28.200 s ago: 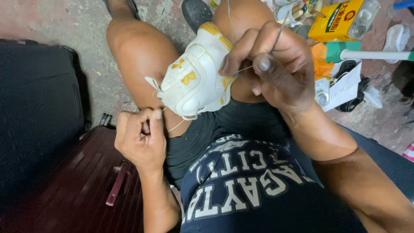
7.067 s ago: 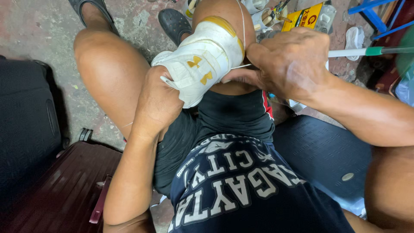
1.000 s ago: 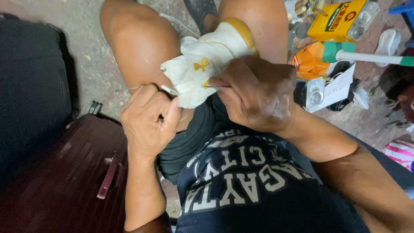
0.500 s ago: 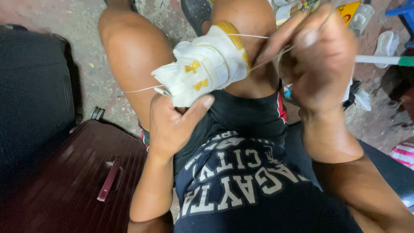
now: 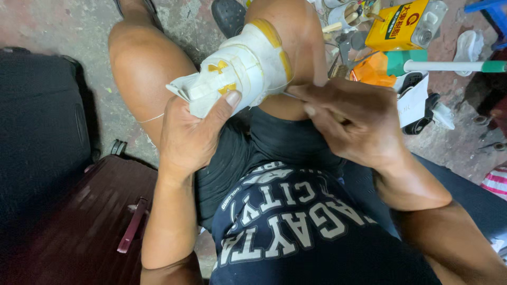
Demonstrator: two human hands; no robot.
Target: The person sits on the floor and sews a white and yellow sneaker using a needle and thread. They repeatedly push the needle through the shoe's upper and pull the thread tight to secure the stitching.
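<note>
A white sneaker with yellow trim (image 5: 240,66) rests between my bare knees, sole side toward my right knee. My left hand (image 5: 193,134) grips the shoe from below, thumb pressed against its side. My right hand (image 5: 346,119) is closed on a thin needle-like tool whose tip touches the edge of the shoe's sole near the yellow band. A pale thread (image 5: 150,119) hangs across my left thigh toward the shoe.
A maroon suitcase (image 5: 84,221) and a black case (image 5: 37,137) lie at my left. At upper right sit a yellow can (image 5: 396,26), an orange object (image 5: 372,68), a green-and-white handle (image 5: 449,66) and small tools. A dark shoe (image 5: 228,16) lies beyond my knees.
My right hand has come down from its raised, thread-pulling position to the shoe's sole edge. The taut thread has slackened. My left hand keeps its grip under the shoe.
</note>
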